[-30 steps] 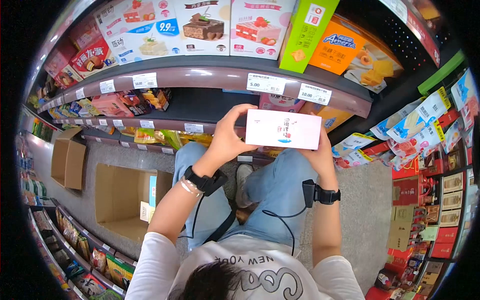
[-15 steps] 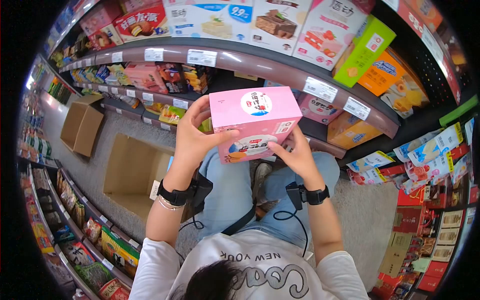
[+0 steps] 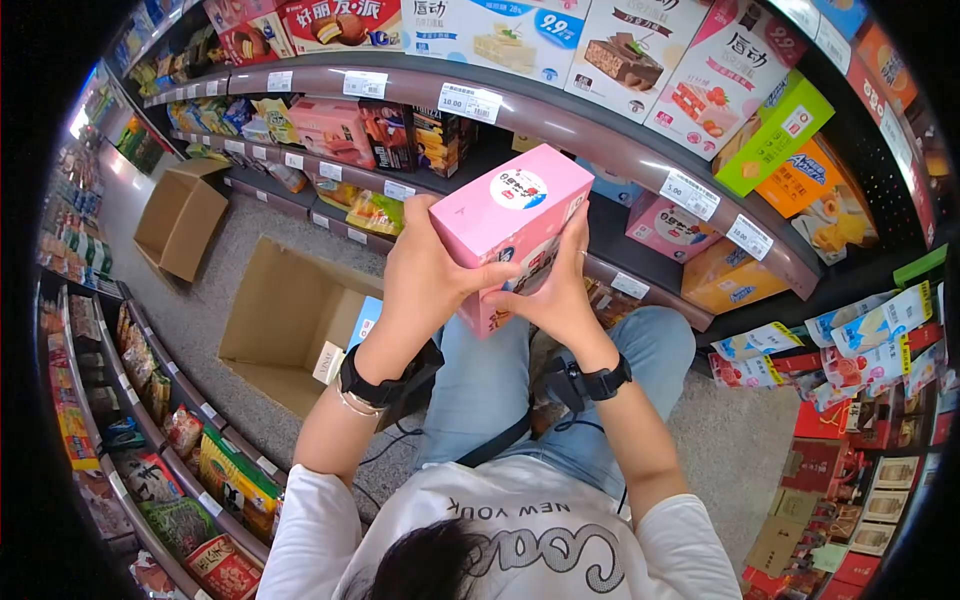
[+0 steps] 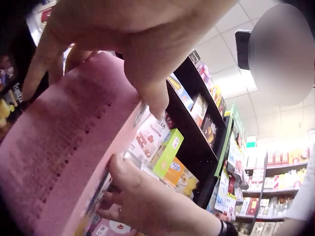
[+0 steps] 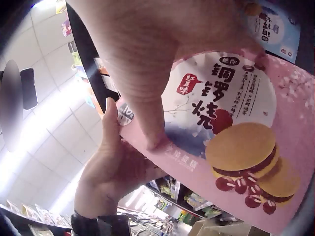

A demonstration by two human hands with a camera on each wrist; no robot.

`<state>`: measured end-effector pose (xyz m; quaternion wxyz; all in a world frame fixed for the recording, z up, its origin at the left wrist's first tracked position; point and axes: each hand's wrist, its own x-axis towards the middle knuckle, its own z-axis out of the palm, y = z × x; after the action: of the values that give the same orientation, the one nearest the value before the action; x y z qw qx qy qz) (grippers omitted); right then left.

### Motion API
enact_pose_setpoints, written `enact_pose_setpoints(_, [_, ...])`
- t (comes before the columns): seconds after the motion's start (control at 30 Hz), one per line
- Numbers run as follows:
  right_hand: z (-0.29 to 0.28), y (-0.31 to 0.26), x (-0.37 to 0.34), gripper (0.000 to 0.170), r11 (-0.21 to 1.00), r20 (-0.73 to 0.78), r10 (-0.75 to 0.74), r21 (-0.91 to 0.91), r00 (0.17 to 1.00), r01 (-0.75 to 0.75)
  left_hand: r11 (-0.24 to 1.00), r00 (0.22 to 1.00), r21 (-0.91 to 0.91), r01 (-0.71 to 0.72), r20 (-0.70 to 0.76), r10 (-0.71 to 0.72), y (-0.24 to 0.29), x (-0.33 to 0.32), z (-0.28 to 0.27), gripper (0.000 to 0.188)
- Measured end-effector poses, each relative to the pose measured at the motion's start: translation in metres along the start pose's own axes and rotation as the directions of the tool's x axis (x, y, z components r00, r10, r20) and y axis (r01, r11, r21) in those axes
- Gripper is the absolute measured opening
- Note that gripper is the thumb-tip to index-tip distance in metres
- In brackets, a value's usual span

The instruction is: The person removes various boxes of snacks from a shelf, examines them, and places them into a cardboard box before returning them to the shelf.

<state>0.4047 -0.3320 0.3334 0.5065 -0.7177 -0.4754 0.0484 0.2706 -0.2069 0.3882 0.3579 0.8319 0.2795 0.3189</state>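
Observation:
A pink dorayaki box (image 3: 490, 215) is held up, tilted, in front of the lower shelf. My left hand (image 3: 425, 270) grips its left side, with the thumb across the face toward me. On the other side my right hand (image 3: 562, 285) holds it, thumb near the left thumb. In the right wrist view the box's front (image 5: 246, 108) carries a picture of filled pancakes and red beans. A side with small print on the pink box (image 4: 74, 142) fills much of the left wrist view. Another pink box (image 3: 660, 228) of similar look stands on the lower shelf.
Cake boxes (image 3: 625, 50) line the upper shelf above price tags. An orange box (image 3: 735, 275) sits right of the shelved pink box. On the floor at left stands an open carton (image 3: 285, 320) with small boxes inside, with a second carton (image 3: 180, 225) beyond it. Hanging packets (image 3: 870, 325) are at right.
The pink box has turned from showing one narrow pale face to standing at a slant, with its top and front visible. Both hands have shifted with it, and the head view has swung left.

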Motion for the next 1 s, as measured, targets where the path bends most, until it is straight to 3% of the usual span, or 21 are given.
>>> enact_pose_setpoints(0.07, [0.001,-0.002,-0.001,0.152,1.000,0.004,-0.009,-0.006,1.000,0.009,0.986,0.988,0.051,-0.157,0.003,0.157,-0.005,-0.001,0.000,0.089])
enact_pose_setpoints(0.13, [0.003,-0.002,-0.002,0.148,0.993,0.050,-0.001,0.120,0.999,-0.005,0.997,0.991,-0.034,-0.066,0.118,0.070,-0.005,-0.001,-0.002,0.081])
enact_pose_setpoints(0.2, [0.007,0.005,-0.002,0.141,0.930,0.137,0.003,0.364,0.991,-0.054,0.986,0.976,-0.165,-0.005,0.216,0.041,-0.009,-0.001,0.001,0.074])
enact_pose_setpoints(0.23, [0.005,0.012,-0.003,0.126,0.957,0.098,-0.083,0.286,0.992,0.052,0.967,0.966,-0.254,0.012,0.252,0.055,-0.017,-0.001,0.007,0.070])
enact_pose_setpoints(0.33, [-0.013,0.011,-0.007,0.121,0.921,0.295,0.092,0.339,0.951,-0.194,0.934,0.953,-0.353,0.044,0.297,0.067,-0.032,-0.004,0.017,0.063])
enact_pose_setpoints(0.5, [-0.021,0.008,-0.013,0.097,0.903,0.245,0.077,0.393,0.966,-0.171,0.854,0.920,-0.507,0.120,0.379,0.095,-0.046,-0.007,0.025,0.060])
enact_pose_setpoints(0.63, [-0.023,0.010,-0.014,0.080,0.888,0.241,0.152,0.392,0.958,-0.240,0.877,0.912,-0.470,0.096,0.396,0.112,-0.035,-0.011,0.019,0.061])
enact_pose_setpoints(0.73, [-0.028,0.008,-0.011,0.071,0.927,0.224,0.132,0.318,0.966,-0.200,0.903,0.929,-0.419,0.095,0.364,0.071,-0.025,-0.014,0.014,0.061])
enact_pose_setpoints(1.0, [-0.038,-0.014,-0.001,0.061,0.954,0.193,0.101,0.261,0.976,-0.151,0.910,0.960,-0.407,0.081,0.278,0.039,-0.008,-0.012,0.005,0.058])
